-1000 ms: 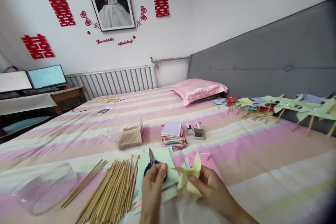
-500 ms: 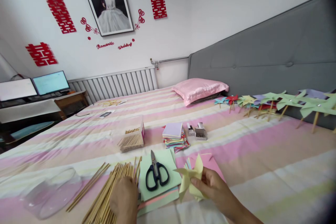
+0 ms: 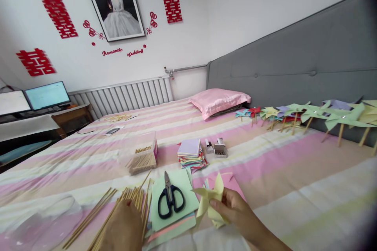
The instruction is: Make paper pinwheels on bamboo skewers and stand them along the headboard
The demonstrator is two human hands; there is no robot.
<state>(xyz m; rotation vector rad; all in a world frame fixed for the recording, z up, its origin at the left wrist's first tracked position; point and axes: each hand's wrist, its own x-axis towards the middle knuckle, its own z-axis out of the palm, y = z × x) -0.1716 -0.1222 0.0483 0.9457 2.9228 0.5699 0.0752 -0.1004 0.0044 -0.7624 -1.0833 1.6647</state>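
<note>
My right hand (image 3: pixel 232 208) is closed on a pale yellow paper pinwheel (image 3: pixel 210 200), thumb on its front and fingers behind. My left hand (image 3: pixel 125 225) lies over a bundle of thin wooden sticks (image 3: pixel 134 194), its fingers pinched together. One wooden stick (image 3: pixel 145 178) slants up and away from those fingertips, at a different angle from the others; its lower end is hidden. Between my hands, dark-handled scissors (image 3: pixel 170 200) rest on a stack of green paper sheets (image 3: pixel 188 196). Pink paper (image 3: pixel 232 184) lies behind the pinwheel.
Beyond the scissors stand a clear box of short sticks (image 3: pixel 144 160), a pile of coloured paper squares (image 3: pixel 190 153) and small boxes of metal pieces (image 3: pixel 220 150). Finished pinwheels (image 3: pixel 315 113) line the grey headboard (image 3: pixel 282 55). A clear plastic lid (image 3: pixel 44 223) and loose sticks (image 3: pixel 91 215) lie left.
My left hand has shifted left and down over the stick bundle, and one stick now angles up from it. The right hand still holds the pinwheel. The whole view has shifted slightly.
</note>
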